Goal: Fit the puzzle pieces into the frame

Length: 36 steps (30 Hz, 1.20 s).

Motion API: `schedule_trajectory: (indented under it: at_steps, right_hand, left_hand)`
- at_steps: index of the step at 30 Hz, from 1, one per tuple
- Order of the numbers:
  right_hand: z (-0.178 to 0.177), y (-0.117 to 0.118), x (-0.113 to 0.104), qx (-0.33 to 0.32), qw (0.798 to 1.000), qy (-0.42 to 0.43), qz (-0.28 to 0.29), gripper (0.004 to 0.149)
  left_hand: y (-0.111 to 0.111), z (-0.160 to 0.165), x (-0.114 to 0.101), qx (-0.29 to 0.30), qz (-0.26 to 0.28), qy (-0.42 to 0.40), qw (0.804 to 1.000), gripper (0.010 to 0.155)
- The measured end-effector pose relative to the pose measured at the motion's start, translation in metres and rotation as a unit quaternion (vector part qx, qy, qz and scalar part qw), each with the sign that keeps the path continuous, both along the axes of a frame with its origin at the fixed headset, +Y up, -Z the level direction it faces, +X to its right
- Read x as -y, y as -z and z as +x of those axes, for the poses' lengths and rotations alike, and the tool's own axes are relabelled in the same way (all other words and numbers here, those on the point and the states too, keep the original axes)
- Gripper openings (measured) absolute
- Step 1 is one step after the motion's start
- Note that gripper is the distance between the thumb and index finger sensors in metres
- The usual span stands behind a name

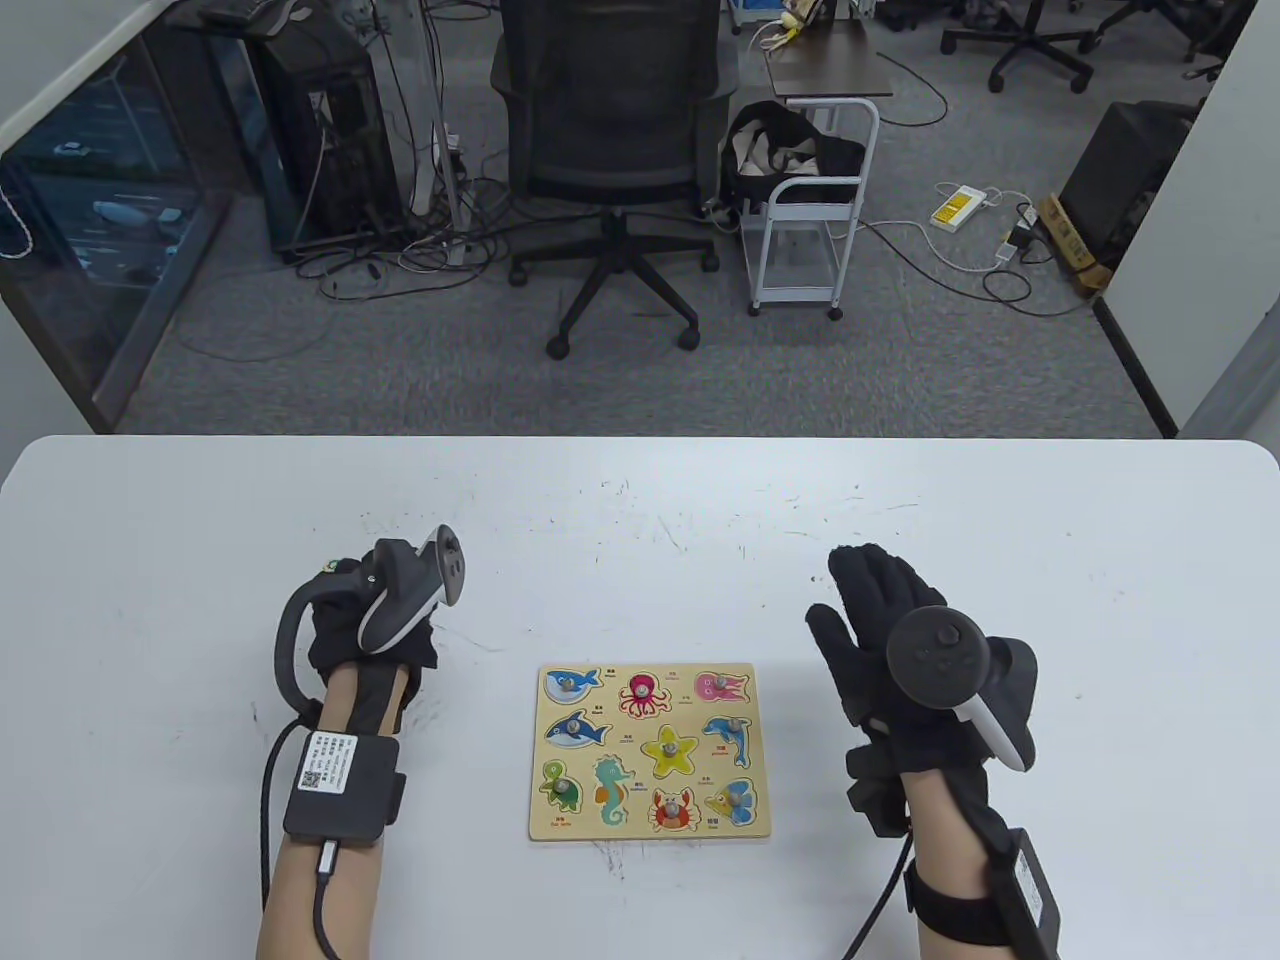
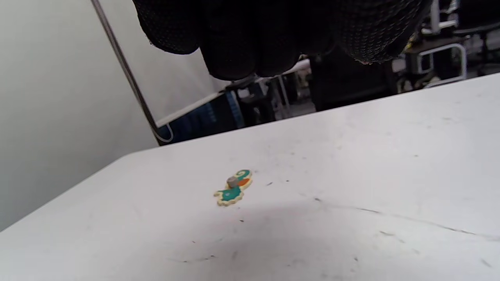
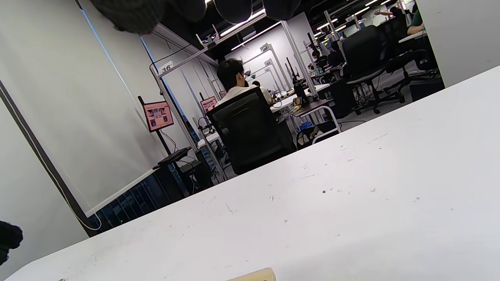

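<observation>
White tabletop (image 1: 200, 520), scuffed, in an office: grey carpet, black mesh chair (image 1: 610, 130), white rolling cart (image 1: 815, 215), cables on the floor. Wooden puzzle frame (image 1: 650, 832) lies flat near the front edge, between the 2 hands; table view shows 9 sea-animal pieces seated, 3x3. Left wrist view shows a seahorse piece (image 2: 233, 188) loose on bare tabletop, no frame around it, so the views disagree. Right hand (image 1: 885, 625) flat, fingers straight, holding nothing. Left hand (image 1: 370, 630) fingers curled under, nothing visibly gripped.
</observation>
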State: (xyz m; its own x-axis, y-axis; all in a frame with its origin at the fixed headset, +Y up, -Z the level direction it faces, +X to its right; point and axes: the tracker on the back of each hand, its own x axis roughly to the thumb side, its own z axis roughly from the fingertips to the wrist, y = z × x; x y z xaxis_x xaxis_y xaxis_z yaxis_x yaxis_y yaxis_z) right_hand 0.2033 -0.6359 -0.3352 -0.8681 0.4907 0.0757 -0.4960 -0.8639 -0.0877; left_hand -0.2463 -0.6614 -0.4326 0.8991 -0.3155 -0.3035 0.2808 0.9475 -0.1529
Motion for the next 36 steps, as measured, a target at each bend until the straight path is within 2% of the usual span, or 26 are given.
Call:
schedule_trajectory:
  at_steps: [6, 16, 28, 36]
  right_hand:
    - [0.000, 0.004, 0.003, 0.003, 1.000, -0.003, -0.011, 0.064]
    - [-0.004, 0.002, 0.001, -0.005, 1.000, -0.013, -0.005, 0.064]
    - [-0.009, 0.000, 0.002, -0.009, 1.000, -0.024, -0.008, 0.064]
    - [-0.010, 0.002, 0.004, -0.007, 0.999, -0.030, -0.017, 0.063]
  left_hand:
    - [0.023, -0.028, 0.011, -0.044, -0.007, -0.004, 0.999, 0.062]
    - [0.057, -0.071, 0.053, -0.102, -0.027, -0.018, 0.994, 0.068]
    - [0.083, -0.089, 0.102, -0.129, -0.033, 0.013, 0.991, 0.059]
    - [0.094, -0.097, 0.120, -0.136, -0.028, 0.016, 0.990, 0.054]
